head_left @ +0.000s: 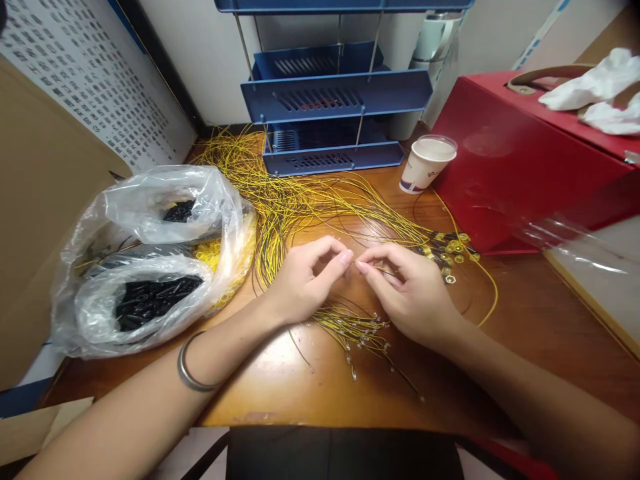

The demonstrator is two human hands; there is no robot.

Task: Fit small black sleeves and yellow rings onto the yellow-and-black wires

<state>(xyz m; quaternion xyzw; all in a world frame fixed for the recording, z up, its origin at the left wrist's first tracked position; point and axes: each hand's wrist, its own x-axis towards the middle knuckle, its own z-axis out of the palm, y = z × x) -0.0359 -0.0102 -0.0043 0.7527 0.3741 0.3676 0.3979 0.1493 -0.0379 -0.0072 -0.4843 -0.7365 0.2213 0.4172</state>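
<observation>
Both hands meet over the middle of the wooden table [280,400], fingertips almost touching. My left hand [315,273] has thumb and forefinger pinched together; whatever is between them is too small to make out. Pinched in my right hand [407,287] is a thin dark and yellow wire [385,270]. Just below the hands lies a bunch of yellow and black wires [340,323] with small clear tips. Behind them spreads a large tangle of yellow wires [275,213], which runs right to ends with yellow and black fittings [453,250].
At the left, a clear plastic bag [65,293] holds smaller bags with black pieces [155,300] and yellow rings [213,253]. A blue tray rack [335,97] stands behind. A paper cup [425,167] and red box [525,160] are at the right.
</observation>
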